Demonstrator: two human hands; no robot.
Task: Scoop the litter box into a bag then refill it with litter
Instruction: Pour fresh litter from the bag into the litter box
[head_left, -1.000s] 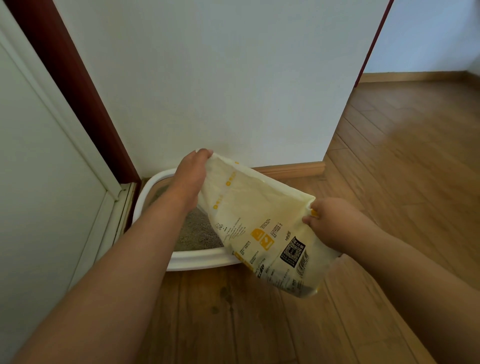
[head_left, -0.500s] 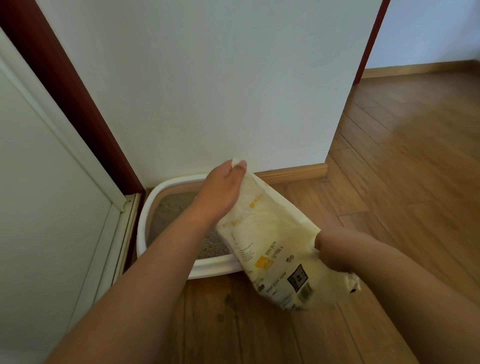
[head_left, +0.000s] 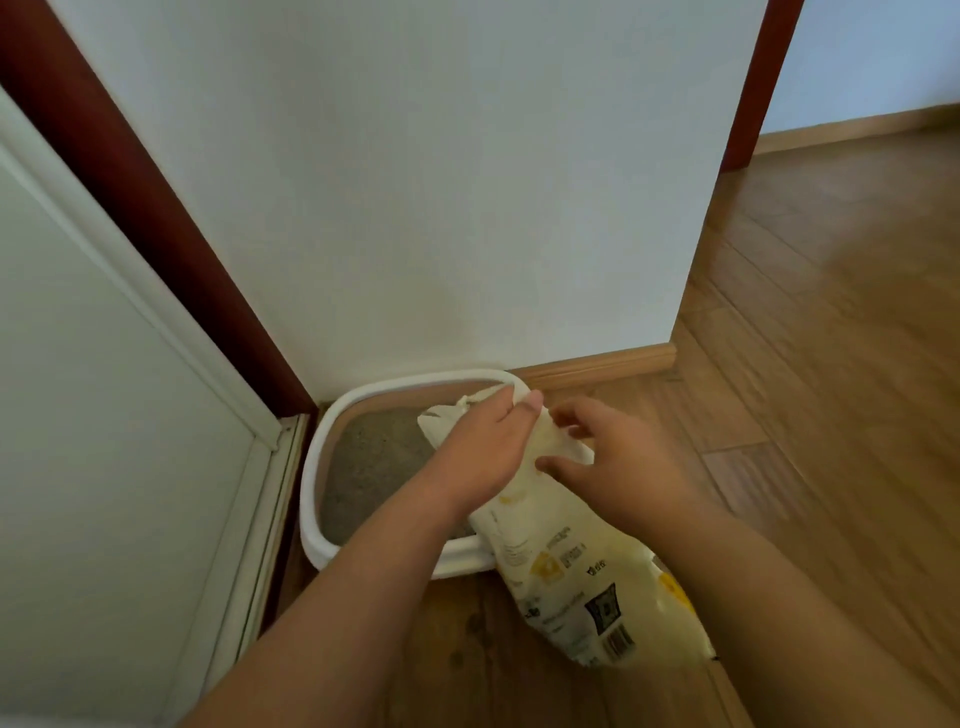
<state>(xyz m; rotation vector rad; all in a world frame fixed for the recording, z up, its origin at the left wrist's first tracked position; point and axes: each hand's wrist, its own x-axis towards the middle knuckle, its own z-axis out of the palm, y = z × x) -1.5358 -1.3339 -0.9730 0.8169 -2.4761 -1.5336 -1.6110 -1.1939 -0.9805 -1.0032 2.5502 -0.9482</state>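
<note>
A white litter box (head_left: 332, 426) holding grey litter (head_left: 374, 457) stands on the wood floor against the wall. A cream litter bag (head_left: 576, 571) with yellow print and a barcode leans over the box's front right rim, its bottom end near the floor. My left hand (head_left: 483, 447) grips the crumpled top of the bag above the box. My right hand (head_left: 618, 462) hovers at the bag's upper right side with its fingers spread; whether they touch the bag is unclear.
A white wall (head_left: 441, 182) rises right behind the box, with a wooden baseboard (head_left: 597, 364). A white door (head_left: 104, 441) and dark red frame (head_left: 156, 218) close in on the left. Wood floor (head_left: 831, 364) stretches to the right and front.
The bag swung more upright and its top came in over the box. My right hand let go of the bag's lower end and moved up near the top. The view tilted down.
</note>
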